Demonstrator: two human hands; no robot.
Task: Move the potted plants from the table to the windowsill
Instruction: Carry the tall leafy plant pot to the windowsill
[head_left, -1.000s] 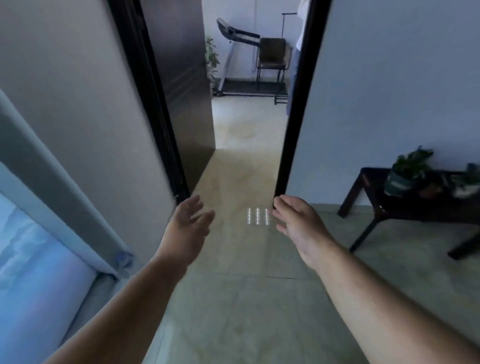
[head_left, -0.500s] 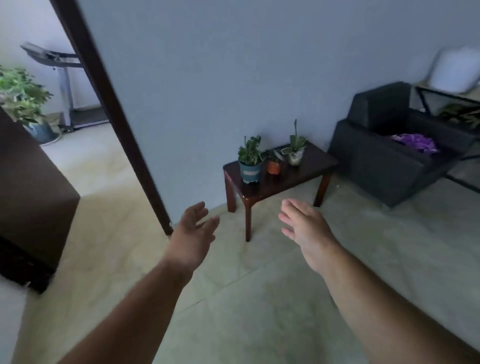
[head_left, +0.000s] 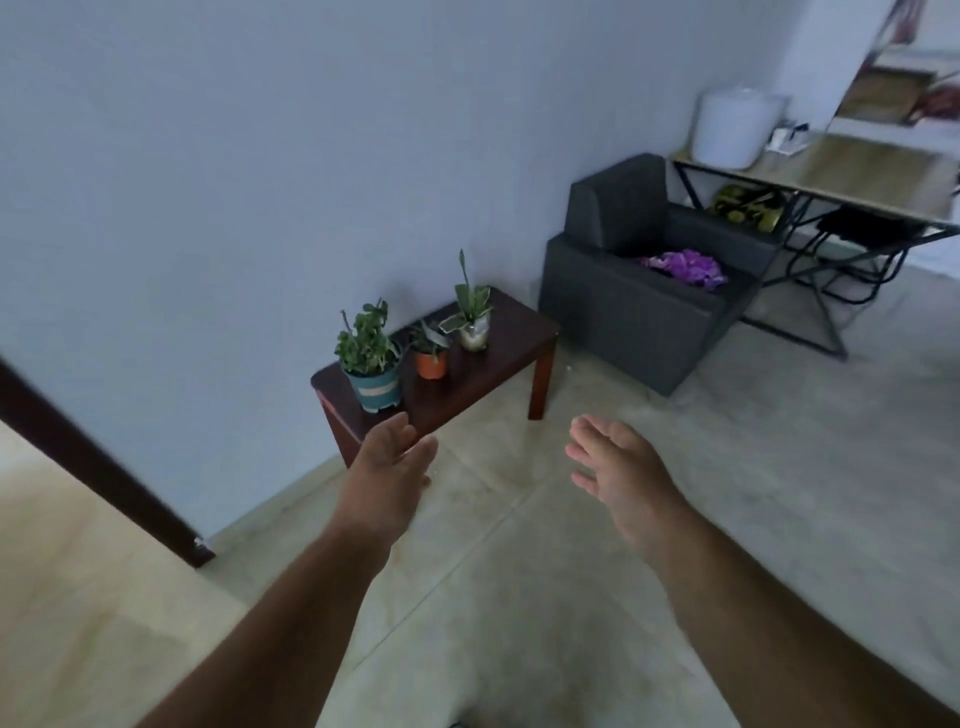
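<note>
A low dark wooden table (head_left: 498, 358) stands against the blue-grey wall. Three potted plants sit on it: a leafy plant in a teal striped pot (head_left: 374, 387) at the left end, a small plant in an orange pot (head_left: 431, 364) in the middle, and a tall spiky plant in a silvery pot (head_left: 474, 335) behind it to the right. My left hand (head_left: 389, 467) and my right hand (head_left: 618, 467) are stretched out in front of me, palms facing each other, fingers apart, holding nothing. Both are short of the table. No windowsill is in view.
A dark grey armchair (head_left: 623, 312) with a purple bundle (head_left: 685, 267) on its seat stands right of the table. Behind it is a metal-framed desk (head_left: 857, 171) with a white container (head_left: 735, 127). A dark door frame (head_left: 98, 467) is at the left. Tiled floor lies between me and the table.
The view has swung right from the doorway to the wall with the plant table, which is now nearer and more central. Both hands stay outstretched and empty.
</note>
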